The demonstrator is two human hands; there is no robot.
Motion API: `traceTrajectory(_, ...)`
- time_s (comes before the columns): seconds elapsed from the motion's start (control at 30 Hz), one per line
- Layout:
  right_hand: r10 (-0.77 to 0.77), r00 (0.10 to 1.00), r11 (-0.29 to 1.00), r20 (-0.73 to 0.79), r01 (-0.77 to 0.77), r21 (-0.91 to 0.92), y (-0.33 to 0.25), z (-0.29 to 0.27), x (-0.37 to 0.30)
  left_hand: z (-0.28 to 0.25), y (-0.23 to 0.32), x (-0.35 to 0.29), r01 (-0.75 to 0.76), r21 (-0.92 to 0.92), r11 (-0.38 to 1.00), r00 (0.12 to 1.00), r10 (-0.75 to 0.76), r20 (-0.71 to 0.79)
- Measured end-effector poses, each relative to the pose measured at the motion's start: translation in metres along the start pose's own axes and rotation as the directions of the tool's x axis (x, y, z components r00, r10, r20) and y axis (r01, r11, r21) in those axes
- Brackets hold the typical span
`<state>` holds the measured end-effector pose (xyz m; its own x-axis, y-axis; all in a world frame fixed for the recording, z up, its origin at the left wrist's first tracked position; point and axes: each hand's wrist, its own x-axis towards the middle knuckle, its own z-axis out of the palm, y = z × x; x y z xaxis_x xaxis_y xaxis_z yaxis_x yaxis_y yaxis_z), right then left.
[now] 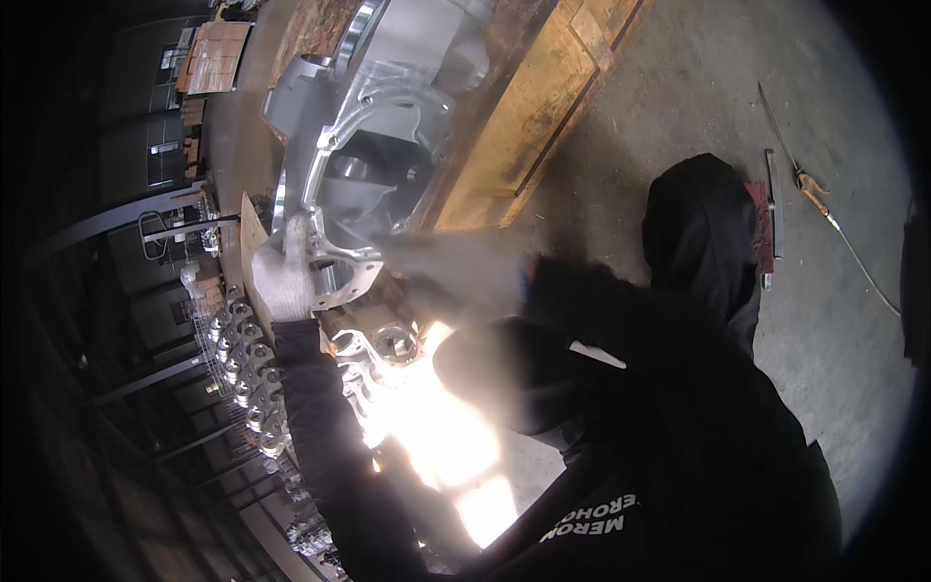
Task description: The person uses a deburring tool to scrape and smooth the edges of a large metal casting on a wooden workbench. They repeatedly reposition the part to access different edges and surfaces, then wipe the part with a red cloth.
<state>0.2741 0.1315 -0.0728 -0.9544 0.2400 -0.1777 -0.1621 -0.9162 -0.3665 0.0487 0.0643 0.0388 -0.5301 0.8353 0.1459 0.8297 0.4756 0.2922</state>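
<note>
A large silver metal casting (315, 184) with a wide round opening and bolt holes along its flange stands in front of me. My left hand (284, 276), in a pale knit glove, grips the casting's near left edge. Its thumb lies along the flange, while the other fingers are mostly hidden. At the casting's right side is my gloved right hand (475, 276), smeared by motion. A grey tapered blur reaches from it toward the flange; whether this is a tool or fingers I cannot make out.
A worn wooden block or platform edge (543, 107) runs beside the casting. Several smaller castings (247, 369) stand in rows at the left. Strong glare (436, 427) washes out the area below. An air gun with a long nozzle (813, 189) lies on the concrete floor at right.
</note>
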Motion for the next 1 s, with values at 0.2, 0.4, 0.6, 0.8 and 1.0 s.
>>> traceTrajectory(0.2, -0.027, 1.000, 0.999, 0.015, 0.026, 0.028, -0.011, 0.013, 0.002, -0.001, 0.014, -0.003, 0.054, 0.039, 0.998, 0.998, -0.052, -0.036)
traceTrajectory(0.4, -0.114, 0.992, 0.964, 0.052, 0.123, -0.234, -0.009, 0.017, 0.003, -0.009, 0.031, -0.012, 0.101, 0.173, 0.980, 0.995, -0.102, -0.003)
traceTrajectory(0.6, -0.173, 0.985, 0.950, -0.027, 0.159, -0.270, -0.004, 0.011, 0.010, -0.007, 0.031, -0.009, 0.103, 0.069, 0.992, 0.993, -0.107, 0.056)
traceTrajectory(0.8, -0.221, 0.975, 0.647, 0.037, 0.175, -0.742, -0.040, 0.004, 0.001, -0.005, 0.024, -0.007, 0.200, -0.082, 0.976, 0.974, -0.190, 0.121)
traceTrajectory(1.0, -0.014, 0.991, 0.952, -0.130, -0.026, -0.304, -0.045, 0.006, 0.003, -0.007, 0.018, -0.004, 0.112, 0.231, 0.966, 0.992, -0.124, 0.037)
